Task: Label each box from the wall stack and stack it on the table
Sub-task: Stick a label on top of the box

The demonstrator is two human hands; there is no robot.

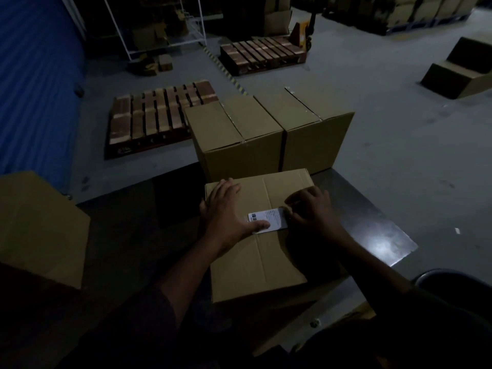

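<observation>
Head view: label [267, 221] long axis left-right.

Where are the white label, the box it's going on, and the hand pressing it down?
white label [269, 219], head view, its printed middle.
box [255, 259], head view, bare top flap.
left hand [226, 209], head view, back of the hand.

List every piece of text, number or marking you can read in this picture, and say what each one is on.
None can be read.
White label on the near box: a barcode and lines of small print, too small and blurred to read.
Two far boxes: no print in view.
Yellow pallet jack: no readable marking, too dark.
</observation>
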